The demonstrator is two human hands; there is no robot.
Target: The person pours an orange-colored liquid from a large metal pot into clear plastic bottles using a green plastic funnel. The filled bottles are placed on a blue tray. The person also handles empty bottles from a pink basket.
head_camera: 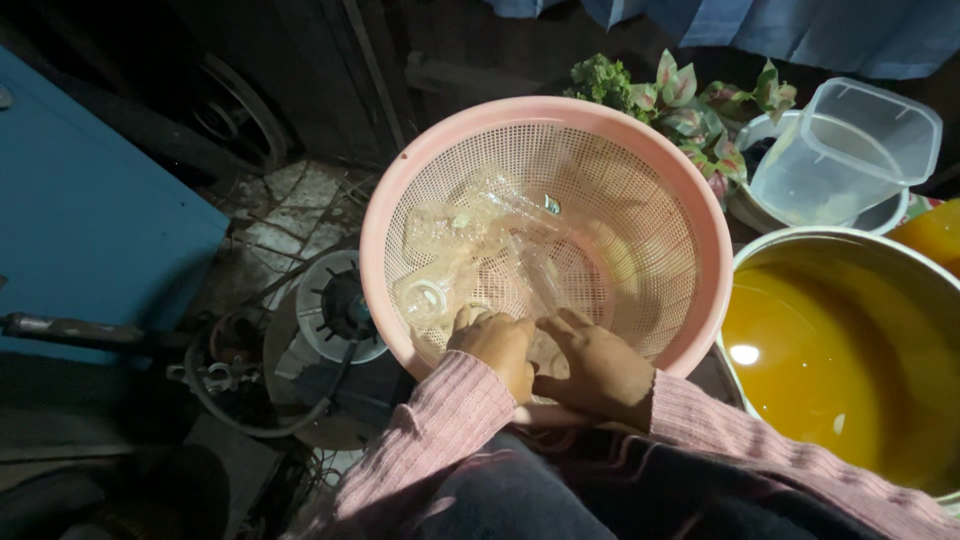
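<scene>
A pink plastic strainer basket (420, 170) sits in front of me, tilted a little toward me. Inside lies a crumpled clear plastic bag (490, 250) with clear lumps in it. My left hand (497, 345) and my right hand (595, 365) reach over the near rim, side by side, fingers curled on the near edge of the clear plastic. Both wrists wear pink ribbed sleeves.
A large metal pot (850, 250) of yellow-orange liquid stands at the right. Behind it a clear plastic jug (850, 150) leans in a bowl, beside leafy greens (690, 100). A gas burner (335, 305) and hose lie at the left, below a blue panel (90, 220).
</scene>
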